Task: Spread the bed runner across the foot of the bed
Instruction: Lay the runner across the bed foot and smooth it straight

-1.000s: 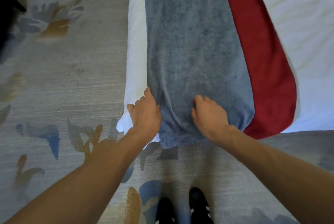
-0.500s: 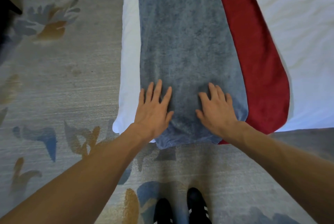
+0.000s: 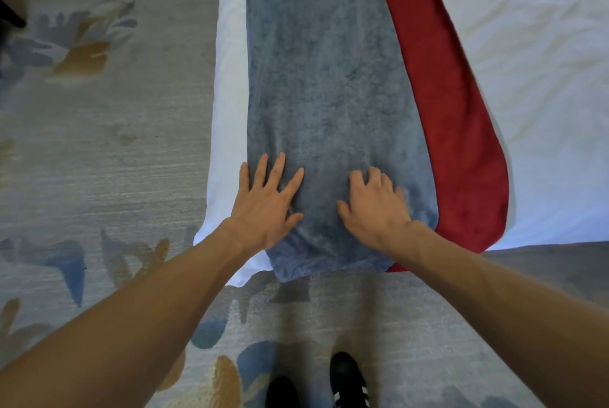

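- Your left hand (image 3: 267,206) lies flat on the bed runner (image 3: 329,111), fingers spread, pinching nothing.
- Your right hand (image 3: 375,206) also presses down on the runner, fingers partly curled and a bit blurred; it seems to grip no cloth.
- The runner is the grey-blue strip with a red band (image 3: 454,131) along its right edge. It lies on the white bed (image 3: 527,45), running away from you, and its near end hangs over the bed edge just below your hands.
- Step in hand looks like smoothing the near end.
- To do it well: keep palms flat, push outward from the runner's middle toward both long edges, and don't drag the end further off the bed.
- Check that the grey edge stays parallel to the white strip left of the runner.
- The carpet (image 3: 99,160) is left of and below the runner; your shoes (image 3: 346,378) are below its near end.
- Containers: none in view.
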`<state>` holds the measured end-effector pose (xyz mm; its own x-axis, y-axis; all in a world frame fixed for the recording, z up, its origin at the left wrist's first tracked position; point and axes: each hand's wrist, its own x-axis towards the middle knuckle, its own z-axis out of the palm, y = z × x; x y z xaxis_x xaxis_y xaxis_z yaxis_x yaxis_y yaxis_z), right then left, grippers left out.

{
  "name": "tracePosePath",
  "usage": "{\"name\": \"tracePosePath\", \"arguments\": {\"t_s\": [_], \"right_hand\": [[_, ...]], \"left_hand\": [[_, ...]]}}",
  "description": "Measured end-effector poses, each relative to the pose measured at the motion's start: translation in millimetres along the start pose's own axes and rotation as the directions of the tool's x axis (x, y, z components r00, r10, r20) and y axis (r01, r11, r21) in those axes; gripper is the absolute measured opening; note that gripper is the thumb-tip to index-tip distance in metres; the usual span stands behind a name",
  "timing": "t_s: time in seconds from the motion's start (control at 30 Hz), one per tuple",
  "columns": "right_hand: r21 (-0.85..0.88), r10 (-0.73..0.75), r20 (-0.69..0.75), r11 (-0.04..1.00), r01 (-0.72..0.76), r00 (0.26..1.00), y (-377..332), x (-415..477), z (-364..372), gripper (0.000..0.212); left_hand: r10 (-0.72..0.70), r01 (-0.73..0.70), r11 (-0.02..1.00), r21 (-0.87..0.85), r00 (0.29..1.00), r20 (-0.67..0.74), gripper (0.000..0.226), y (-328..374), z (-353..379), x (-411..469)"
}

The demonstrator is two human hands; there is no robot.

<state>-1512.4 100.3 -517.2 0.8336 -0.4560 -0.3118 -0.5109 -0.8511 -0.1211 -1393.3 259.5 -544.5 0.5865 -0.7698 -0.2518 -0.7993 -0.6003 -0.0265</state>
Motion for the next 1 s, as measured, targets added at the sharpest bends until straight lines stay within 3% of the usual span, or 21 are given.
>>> {"name": "tracePosePath", "arguments": {"t_s": [0.1,0.2,0.33,0.47,0.6,0.8,1.0], "right_hand": [[0.011,-0.037,-0.088,0.999,0.038,0.995,-15.7,6.0,-6.7,0.048],[0.083,-0.077,0.060,0.994,0.072,0.995,-23.5,17.8,-3.1,0.066],[0.117,-0.018,0.156,0.993,0.000,0.988,-21.0,29.5,10.6,0.071],[0.134,-0.003,0.199,0.991,-0.024,0.980,-19.4,38.4,10.2,0.072],[0.138,0.012,0.247,0.989,-0.048,0.969,-22.3,44.4,7.1,0.071],[0.141,0.025,0.266,0.988,-0.065,0.964,-26.3,48.7,8.5,0.069],[0.164,0.037,0.300,0.982,-0.090,0.953,-26.8,46.8,4.4,0.071]], "left_hand": [[0.004,-0.005,0.999,-0.043,1.000,-0.022,0.082,-4.2,-10.5,9.5],[0.003,-0.003,1.000,-0.003,1.000,0.023,0.088,-17.6,-14.8,14.8],[0.035,-0.044,0.997,0.068,0.991,0.129,0.089,-37.3,-12.3,15.6],[0.064,-0.074,0.995,0.071,0.988,0.141,0.094,-40.1,-14.1,21.0],[0.158,-0.161,0.986,0.042,0.985,0.064,0.102,-48.9,-21.9,32.8],[0.017,-0.016,0.999,-0.040,0.999,0.031,0.086,-85.2,-46.8,99.9],[0.057,-0.057,0.997,-0.049,0.998,-0.006,0.079,-90.2,-56.9,157.3]]}}
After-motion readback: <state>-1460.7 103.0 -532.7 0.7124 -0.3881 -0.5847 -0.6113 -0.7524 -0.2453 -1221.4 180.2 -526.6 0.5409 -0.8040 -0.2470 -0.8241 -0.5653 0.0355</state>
